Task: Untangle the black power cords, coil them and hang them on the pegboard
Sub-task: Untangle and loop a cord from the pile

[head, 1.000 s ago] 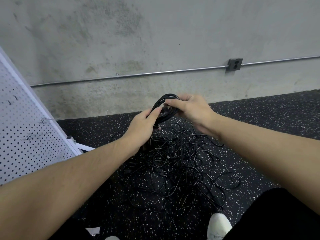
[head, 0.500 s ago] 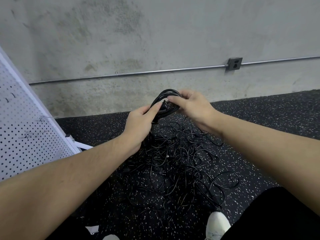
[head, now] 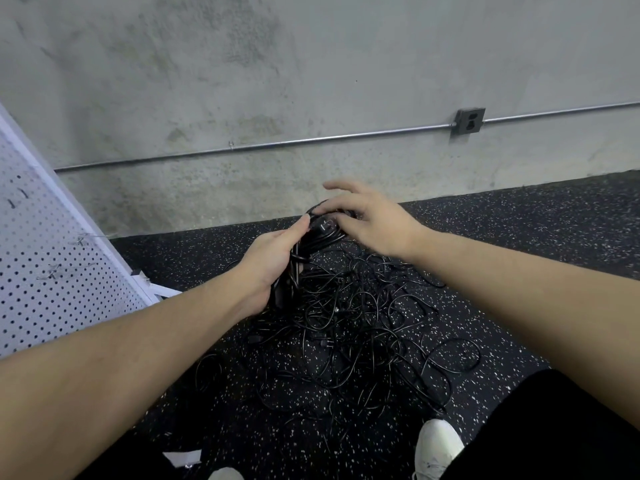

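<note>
Black cable everywhere on the speckled floor [head: 519, 258], and right above the heap the left hand [head: 268, 261] grips a gathered coil [head: 304, 252] upright, fingers wrapped round its lower loops and the thumb stretched up toward the plug [head: 325, 225] at the top. Over comes the right hand [head: 367, 216], hovering on the crown of the coil with fingers spread and mostly straight, fingertips touching the plug end but not closed around anything. Underneath, the tangled pile of cords [head: 349, 327] sprawls from just below the hands down toward the white shoe [head: 438, 448], loops crossing every which way. Off to the left stands the pegboard [head: 45, 271], a few small wire hooks on it, nothing hung on the part in view. Now the danger, as I read it: that plug end looks loose, and with only flat fingers resting on it the last turn could spring free and the coil unwind. I cannot tell whether the coil trails into the heap; if a strand does, lifting toward the board would drag the snarl along and tighten knots. And one hand alone may let the loops slide apart.
</note>
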